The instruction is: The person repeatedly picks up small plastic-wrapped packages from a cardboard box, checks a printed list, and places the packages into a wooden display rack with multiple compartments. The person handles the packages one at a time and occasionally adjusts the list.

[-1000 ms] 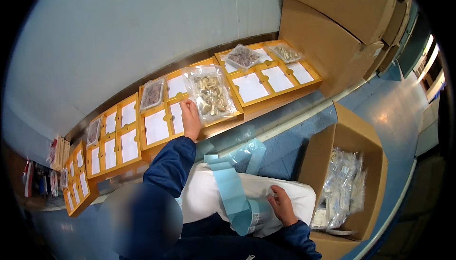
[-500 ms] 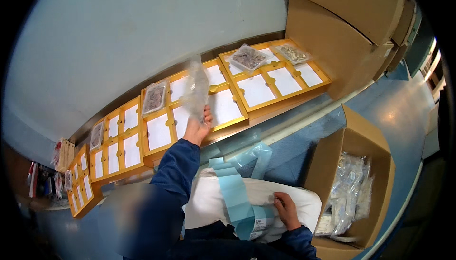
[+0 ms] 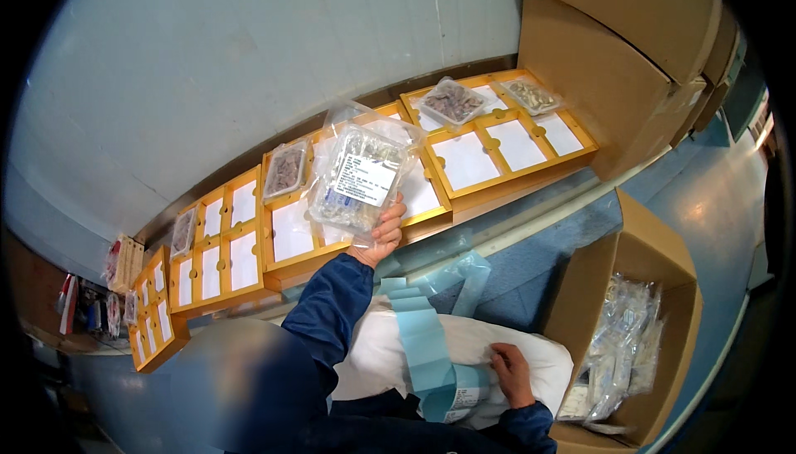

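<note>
My left hand is closed on the lower edge of a clear sealed tray pack, held tilted above the yellow-framed trays. A white printed label sits on its face, and loose clear film sticks out around it. My right hand rests on my white-clad leg, fingers loosely bent and apart, with nothing visible in them. Beside it, a long light-blue label strip hangs across the leg, with white labels near its lower end.
Yellow compartment trays lined with white run along the wall; several hold sealed packs, such as a meat-filled one. An open cardboard box at the right contains clear bags. Large cardboard sheets stand at the back right.
My left hand has turned the pack from edge-on to face-on, so its white label now shows. My right hand stays on the leg. The whole view has shifted slightly.
</note>
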`<state>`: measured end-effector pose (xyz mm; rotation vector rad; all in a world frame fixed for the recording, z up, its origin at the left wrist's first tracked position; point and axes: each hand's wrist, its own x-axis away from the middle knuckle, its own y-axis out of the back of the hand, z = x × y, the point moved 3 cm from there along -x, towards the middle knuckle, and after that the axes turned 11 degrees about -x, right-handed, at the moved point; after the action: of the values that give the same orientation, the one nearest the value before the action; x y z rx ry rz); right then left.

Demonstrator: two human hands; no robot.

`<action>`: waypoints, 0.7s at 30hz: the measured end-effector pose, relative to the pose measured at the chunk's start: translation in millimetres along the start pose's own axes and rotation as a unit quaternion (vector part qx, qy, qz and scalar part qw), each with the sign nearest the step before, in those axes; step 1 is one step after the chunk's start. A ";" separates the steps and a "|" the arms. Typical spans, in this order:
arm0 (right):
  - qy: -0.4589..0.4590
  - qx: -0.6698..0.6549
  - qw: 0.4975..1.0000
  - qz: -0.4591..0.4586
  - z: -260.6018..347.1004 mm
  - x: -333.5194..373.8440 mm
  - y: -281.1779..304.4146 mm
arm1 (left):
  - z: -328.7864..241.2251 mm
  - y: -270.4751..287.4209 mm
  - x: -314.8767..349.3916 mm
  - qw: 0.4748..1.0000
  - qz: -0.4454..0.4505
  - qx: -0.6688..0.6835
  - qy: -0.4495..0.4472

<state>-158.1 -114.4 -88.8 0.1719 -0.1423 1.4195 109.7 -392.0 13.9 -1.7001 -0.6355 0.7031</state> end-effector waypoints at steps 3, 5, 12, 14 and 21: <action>0.005 0.010 1.000 0.002 3.4 -1.6 -0.1 | 1.3 4.4 1.4 1.000 0.009 0.004 0.007; -0.006 0.005 1.000 0.006 8.7 -2.1 -1.2 | 2.9 4.7 2.3 0.999 0.028 -0.005 0.017; -0.003 0.025 1.000 0.010 9.2 -3.0 -3.7 | 2.0 -1.4 4.6 0.998 0.039 -0.043 0.040; 0.016 0.022 1.000 0.002 6.8 -1.5 -3.4 | -1.0 0.9 3.1 0.998 0.013 -0.054 0.033; 0.059 0.091 0.994 -0.013 13.8 -2.3 -2.6 | -136.5 67.2 -17.9 0.612 -0.262 -0.729 -0.159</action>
<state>-155.8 -119.9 -75.8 0.2376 0.0876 1.4126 201.5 -508.8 -23.5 -2.5505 -2.2973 -0.1617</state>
